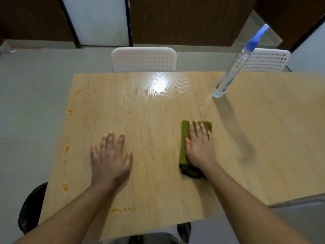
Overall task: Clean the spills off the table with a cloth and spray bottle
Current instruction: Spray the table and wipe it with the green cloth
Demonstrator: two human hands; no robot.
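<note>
Head view: right hand flat, fingers straight, pressing folded green cloth near centre of light wooden table. Left hand flat on tabletop, fingers spread. Orange spills along left edge. Clear blue-capped spray bottle upright toward far edge.

On the table I count one green cloth, one spray bottle, and about a dozen orange spills. Beyond the table stand two white chairs.
</note>
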